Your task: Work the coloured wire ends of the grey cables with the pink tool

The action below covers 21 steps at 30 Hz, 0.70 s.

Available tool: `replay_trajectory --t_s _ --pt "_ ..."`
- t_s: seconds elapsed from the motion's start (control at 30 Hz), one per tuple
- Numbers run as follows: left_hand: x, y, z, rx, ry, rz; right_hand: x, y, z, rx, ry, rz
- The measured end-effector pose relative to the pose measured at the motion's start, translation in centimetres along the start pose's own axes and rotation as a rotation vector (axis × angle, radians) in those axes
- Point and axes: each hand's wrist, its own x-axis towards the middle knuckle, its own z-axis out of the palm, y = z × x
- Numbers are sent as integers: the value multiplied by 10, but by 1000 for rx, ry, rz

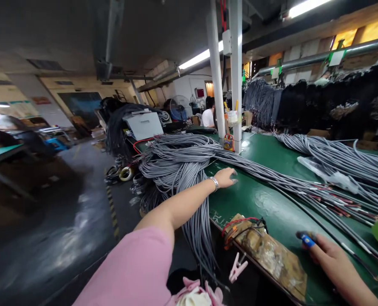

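My left hand (225, 177), a metal watch on its wrist, reaches over the green tabletop beside a long run of grey cables (252, 168). Its fingers are apart and slightly curled, holding nothing. A looped heap of the same grey cable (179, 155) lies left of it, and some strands hang over the table edge. Lower right, my right hand (331, 253) hovers near the stripped cable ends, blue tape wrapped round one digit. Its thumb and fingertips are close together, and whatever is between them cannot be made out.
A taped brown board (272, 259) with red and black wires lies on the table's near edge, a pink clothes peg (238, 267) beside it. More grey cable (342, 157) and a plastic bag (329, 174) lie right. White posts (236, 85) rise behind. A person (208, 117) sits beyond.
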Motion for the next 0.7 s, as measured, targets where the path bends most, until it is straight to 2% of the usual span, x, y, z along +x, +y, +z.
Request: replay_trajectory --t_s 0.17,0.3,0.43,0.57,0.7 --pt "71 5 14 238 23 -35 -1 -6 -3 11 -58 29" --pt "103 -6 25 373 -3 -98 -3 -13 0 78 -102 -17" --pt "114 -20 31 452 -61 -132 -2 -11 5 104 -142 -41" --pt "113 -27 32 483 -134 -124 -1 -9 6 103 -140 -43" --pt "103 -27 35 507 -67 -100 -1 -11 6 97 -135 -62"
